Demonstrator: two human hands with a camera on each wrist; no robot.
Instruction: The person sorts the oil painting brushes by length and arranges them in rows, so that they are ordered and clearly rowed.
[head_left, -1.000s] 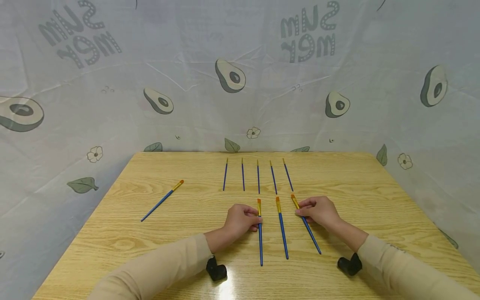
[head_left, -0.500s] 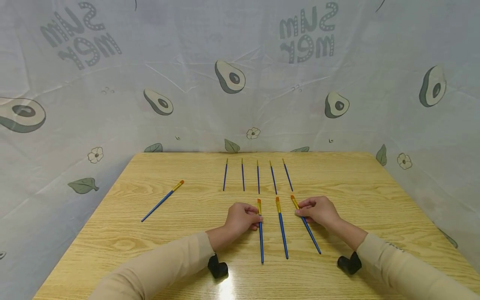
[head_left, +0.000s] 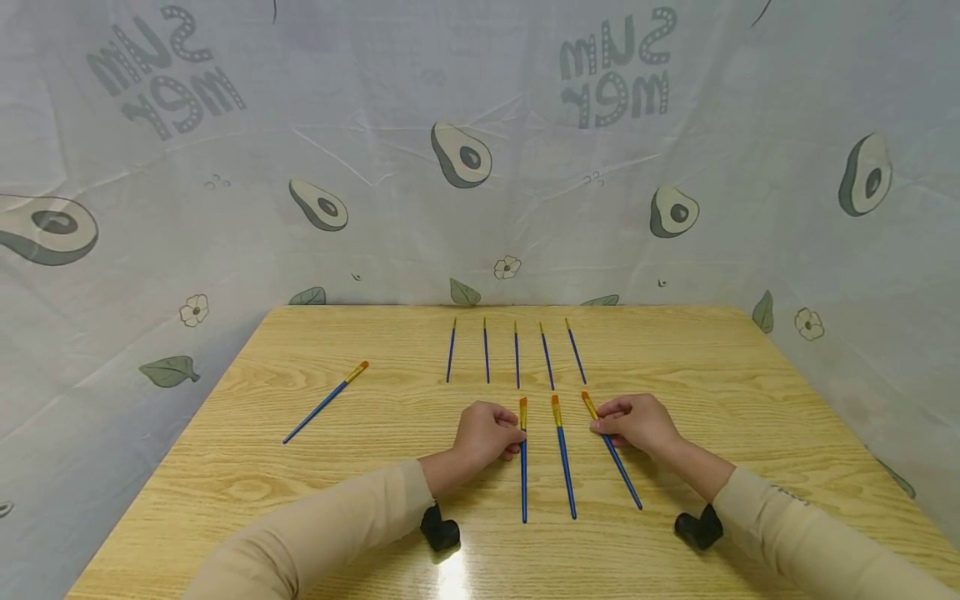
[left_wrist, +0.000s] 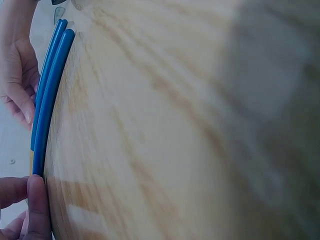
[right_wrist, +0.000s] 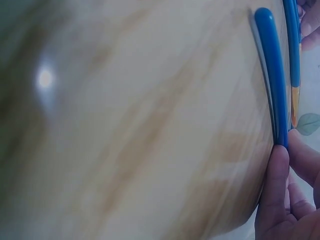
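Note:
Between thumb and fingers my left hand [head_left: 486,435] pinches a blue-handled paintbrush [head_left: 524,483] just below its gold ferrule, orange bristles pointing away from me. My right hand [head_left: 639,423] pinches another paintbrush [head_left: 624,475] near its ferrule; that one slants, its handle end toward the lower right. A third paintbrush [head_left: 566,467] lies on the table between the two, touched by neither hand. In the left wrist view the thumb [left_wrist: 37,205] presses against the blue handle [left_wrist: 54,90]. The right wrist view shows a thumb and finger closed on the other handle [right_wrist: 274,65].
Several thin paintbrushes [head_left: 516,358] lie in a spaced row farther back on the wooden table [head_left: 675,350]. One more wide paintbrush [head_left: 322,404] lies diagonally at the left. A patterned cloth [head_left: 390,233] hangs behind the table's far edge.
My left hand has shifted slightly right with its paintbrush, now closer to the middle one and straighter. The right hand and its brush stay nearly in place.

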